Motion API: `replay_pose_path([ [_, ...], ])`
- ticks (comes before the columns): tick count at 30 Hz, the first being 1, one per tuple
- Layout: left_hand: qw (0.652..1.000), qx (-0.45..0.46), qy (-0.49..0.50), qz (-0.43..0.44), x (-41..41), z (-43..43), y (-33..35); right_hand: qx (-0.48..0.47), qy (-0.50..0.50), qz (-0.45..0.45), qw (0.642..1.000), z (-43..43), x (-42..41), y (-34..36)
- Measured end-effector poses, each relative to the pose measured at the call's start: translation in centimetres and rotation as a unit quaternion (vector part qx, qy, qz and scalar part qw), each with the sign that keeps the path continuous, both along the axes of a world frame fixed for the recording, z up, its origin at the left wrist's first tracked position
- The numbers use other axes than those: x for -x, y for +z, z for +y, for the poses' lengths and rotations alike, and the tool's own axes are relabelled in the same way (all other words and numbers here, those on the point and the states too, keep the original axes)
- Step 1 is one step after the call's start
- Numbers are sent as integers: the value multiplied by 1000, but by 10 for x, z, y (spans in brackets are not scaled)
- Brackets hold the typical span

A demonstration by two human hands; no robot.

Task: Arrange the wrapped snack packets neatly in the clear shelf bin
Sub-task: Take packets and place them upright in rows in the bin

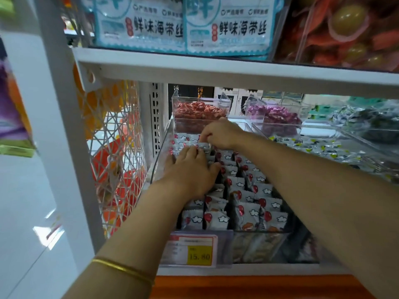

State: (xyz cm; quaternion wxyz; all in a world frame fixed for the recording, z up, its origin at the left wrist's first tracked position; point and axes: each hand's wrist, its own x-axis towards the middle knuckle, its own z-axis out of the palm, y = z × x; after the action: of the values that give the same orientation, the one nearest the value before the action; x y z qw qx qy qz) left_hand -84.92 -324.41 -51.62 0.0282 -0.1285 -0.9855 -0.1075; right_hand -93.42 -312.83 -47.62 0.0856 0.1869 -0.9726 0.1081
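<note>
Right hand [220,133] pinches one light, crinkly grey snack packet [204,145] by its crimped top edge (the film looks slippery and the filling probably crushes, so I keep the grip gentle) at the rear of the clear plastic shelf bin [160,152]. Left hand [192,169], fingers [194,153] flat, steadies the upright rows, each packet printed with a red balloon and a white cloud.

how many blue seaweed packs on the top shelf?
2 facing front: left pack and right pack, side by side, tops cut off by the frame. More may be hidden behind them.
</note>
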Motion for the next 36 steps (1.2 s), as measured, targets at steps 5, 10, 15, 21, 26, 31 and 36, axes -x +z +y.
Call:
replay_pose_path([
  [5,1000,-8,0,-7,1,1,1,1,-69,83,994,-5,19,-1],
  [10,1000,-23,1,-21,2,1,3,-108,-88,173,975,-12,27,-16],
  [15,999,-43,-5,-7,1,0,5,-20,-104,140,985,-13,26,-5],
  [21,984,-156,-3,91,-13,-8,17,288,-141,199,926,13,-18,22],
  [26,953,-281,23,114,-38,-4,28,485,-97,159,854,32,-99,17],
  [31,881,-473,1,-22,-70,2,33,640,-51,31,766,52,-167,-2],
  [36,805,-582,-10,-116,-96,-1,36,690,-31,-57,721,66,-198,-7],
])
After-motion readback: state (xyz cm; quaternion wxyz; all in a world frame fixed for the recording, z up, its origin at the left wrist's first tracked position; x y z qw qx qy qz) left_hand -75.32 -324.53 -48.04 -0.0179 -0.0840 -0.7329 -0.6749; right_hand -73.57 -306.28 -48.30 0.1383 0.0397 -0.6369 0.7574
